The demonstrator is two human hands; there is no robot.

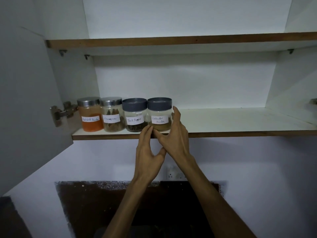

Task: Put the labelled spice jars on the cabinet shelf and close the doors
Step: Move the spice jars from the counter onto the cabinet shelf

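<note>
Four labelled jars stand in a row at the left end of the lower cabinet shelf [240, 133]: red chilli powder [91, 125], cinnamon [112, 125], black pepper [135, 114] and coriander powder [159, 114]. The first two have metal lids, the other two grey lids. My right hand [175, 140] grips the coriander powder jar, fingers up its right side and thumb at its lower front. My left hand [147, 155] has its fingertips at the base, between the black pepper and coriander jars, with the thumb spread apart.
The left cabinet door [25, 100] stands open on its hinge [61, 112]. The upper shelf [171, 41] holds nothing visible. To the right of the jars the lower shelf is bare. A wall socket [173, 174] sits below, above a dark counter.
</note>
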